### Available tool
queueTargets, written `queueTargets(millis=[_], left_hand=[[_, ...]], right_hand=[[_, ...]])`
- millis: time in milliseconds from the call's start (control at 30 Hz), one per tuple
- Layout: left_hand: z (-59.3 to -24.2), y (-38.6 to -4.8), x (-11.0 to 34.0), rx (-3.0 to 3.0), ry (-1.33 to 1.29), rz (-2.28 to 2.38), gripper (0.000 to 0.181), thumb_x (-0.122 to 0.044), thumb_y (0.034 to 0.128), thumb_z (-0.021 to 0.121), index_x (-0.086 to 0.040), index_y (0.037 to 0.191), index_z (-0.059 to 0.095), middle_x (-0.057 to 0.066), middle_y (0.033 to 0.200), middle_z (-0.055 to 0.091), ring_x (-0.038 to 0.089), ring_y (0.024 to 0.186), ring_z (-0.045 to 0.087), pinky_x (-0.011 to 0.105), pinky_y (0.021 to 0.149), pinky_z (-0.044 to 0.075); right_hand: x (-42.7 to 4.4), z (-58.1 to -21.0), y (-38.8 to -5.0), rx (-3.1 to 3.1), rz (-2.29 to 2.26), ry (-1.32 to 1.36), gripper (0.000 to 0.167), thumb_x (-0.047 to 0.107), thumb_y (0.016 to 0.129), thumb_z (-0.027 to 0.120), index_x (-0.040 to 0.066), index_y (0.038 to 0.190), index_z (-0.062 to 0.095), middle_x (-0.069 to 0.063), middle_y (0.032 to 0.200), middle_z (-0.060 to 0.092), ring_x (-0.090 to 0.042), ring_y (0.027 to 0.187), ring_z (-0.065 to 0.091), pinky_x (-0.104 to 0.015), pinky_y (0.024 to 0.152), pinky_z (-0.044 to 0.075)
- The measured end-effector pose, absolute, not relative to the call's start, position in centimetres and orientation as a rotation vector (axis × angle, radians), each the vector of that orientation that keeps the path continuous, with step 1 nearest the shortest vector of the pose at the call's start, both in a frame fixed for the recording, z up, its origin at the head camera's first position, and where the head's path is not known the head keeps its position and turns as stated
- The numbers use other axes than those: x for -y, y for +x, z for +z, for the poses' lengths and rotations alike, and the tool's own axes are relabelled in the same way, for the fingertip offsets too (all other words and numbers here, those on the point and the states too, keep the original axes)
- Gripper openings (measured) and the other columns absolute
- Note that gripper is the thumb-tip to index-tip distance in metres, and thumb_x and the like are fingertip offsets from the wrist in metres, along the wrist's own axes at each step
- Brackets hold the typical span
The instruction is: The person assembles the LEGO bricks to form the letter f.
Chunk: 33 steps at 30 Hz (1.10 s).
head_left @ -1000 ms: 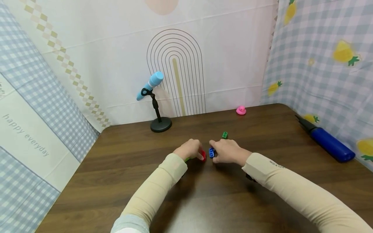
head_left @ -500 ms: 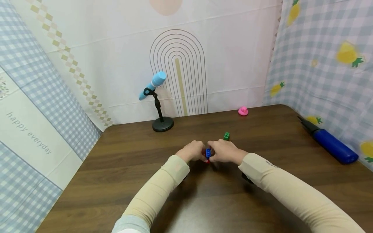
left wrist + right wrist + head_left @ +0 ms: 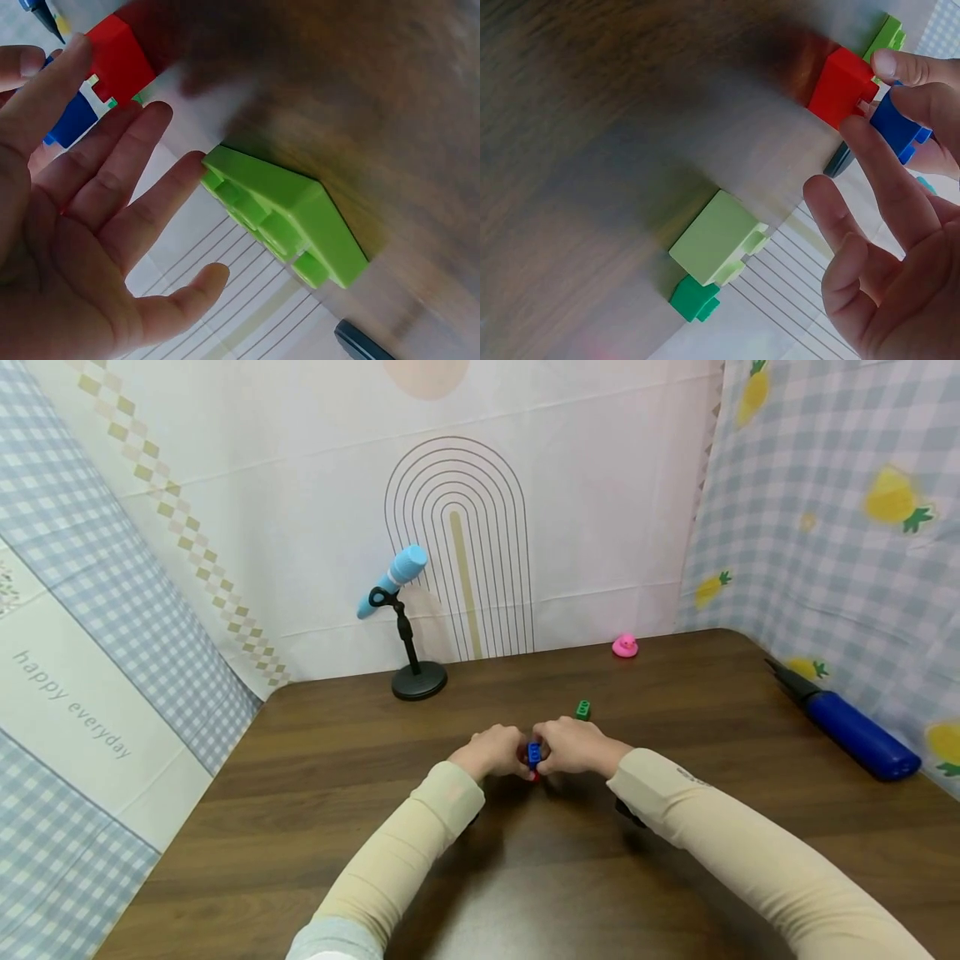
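Note:
At mid-table, my left hand [image 3: 495, 752] holds the red toy brick [image 3: 840, 86] at its side. My right hand [image 3: 573, 747] pinches a blue toy brick [image 3: 534, 753] with its fingertips. The blue brick [image 3: 896, 127] is at the studded top of the red one; whether the studs are pressed in is hard to tell. In the left wrist view, a fingertip lies against the red brick [image 3: 124, 60], and the other fingers are spread. Just beyond them sits a bright green sloped brick [image 3: 277, 202], which my left hand mostly hides in the head view.
Past my right hand are a dark green brick [image 3: 583, 709] and a pale green brick [image 3: 716, 240]. A light-blue toy microphone on a black stand [image 3: 420, 681] stands back left. At the back edge sits a pink duck [image 3: 625, 646]; a blue hand pump [image 3: 862, 735] lies right.
My right hand has brought the blue brick leftward from beside the red brick to over it. Both hands are now close together; over the last half second they barely shift.

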<state>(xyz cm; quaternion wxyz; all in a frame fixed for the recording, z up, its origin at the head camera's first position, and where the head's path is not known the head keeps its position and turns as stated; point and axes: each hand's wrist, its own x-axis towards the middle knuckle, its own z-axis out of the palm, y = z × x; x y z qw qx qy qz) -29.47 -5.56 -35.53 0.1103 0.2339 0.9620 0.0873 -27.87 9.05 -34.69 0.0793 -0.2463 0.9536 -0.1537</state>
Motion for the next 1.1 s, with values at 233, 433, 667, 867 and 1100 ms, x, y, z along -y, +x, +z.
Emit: queueTargets(millis=[233, 433, 667, 867, 1100], left_hand=[[-35.4, -29.5, 5.8, -2.805, 0.694, 0.273, 0.026, -0.038, 0.0645, 0.074, -0.018, 0.073, 0.060, -0.006, 0.066, 0.054, 0.013, 0.067, 0.049, 0.044, 0.069, 0.035], [-35.0, -29.5, 5.7, -2.810, 0.715, 0.300, 0.029, -0.039, 0.0640, 0.074, -0.019, 0.082, 0.064, -0.008, 0.070, 0.054, 0.011, 0.070, 0.049, 0.039, 0.065, 0.034], [-35.1, -29.6, 5.5, -2.809, 0.719, 0.297, 0.027, -0.035, 0.0635, 0.076, -0.020, 0.083, 0.066, -0.011, 0.070, 0.056, 0.010, 0.073, 0.050, 0.044, 0.072, 0.035], [-35.2, -29.7, 5.3, -2.823, 0.695, 0.306, 0.021, -0.033, 0.0613, 0.078, -0.019, 0.068, 0.065, -0.009, 0.062, 0.056, 0.011, 0.068, 0.051, 0.050, 0.074, 0.035], [-35.1, -29.5, 5.1, -2.838, 0.640, 0.298, 0.023, -0.032, 0.0596, 0.079, -0.017, 0.065, 0.062, -0.007, 0.062, 0.056, 0.012, 0.066, 0.050, 0.044, 0.069, 0.036]], right_hand=[[-8.8, -34.9, -28.0, -2.843, -0.432, -0.743, 0.026, 0.024, 0.071, 0.070, 0.012, 0.090, 0.057, 0.007, 0.071, 0.054, -0.009, 0.061, 0.050, -0.027, 0.052, 0.041], [-8.6, -35.0, -28.2, -2.867, -0.382, -0.748, 0.028, 0.026, 0.069, 0.071, 0.011, 0.089, 0.057, 0.006, 0.068, 0.053, -0.010, 0.060, 0.050, -0.028, 0.050, 0.040], [-8.3, -34.8, -28.5, -2.875, -0.346, -0.760, 0.031, 0.024, 0.067, 0.072, 0.010, 0.092, 0.060, 0.003, 0.073, 0.054, -0.012, 0.064, 0.049, -0.029, 0.051, 0.041], [-7.8, -34.2, -28.7, -2.871, -0.272, -0.742, 0.024, 0.022, 0.064, 0.074, 0.013, 0.082, 0.061, 0.003, 0.070, 0.053, -0.014, 0.062, 0.049, -0.029, 0.049, 0.040], [-7.5, -33.9, -28.7, -2.871, -0.239, -0.768, 0.019, 0.020, 0.065, 0.074, 0.014, 0.072, 0.058, 0.002, 0.064, 0.052, -0.015, 0.058, 0.048, -0.030, 0.047, 0.039]])
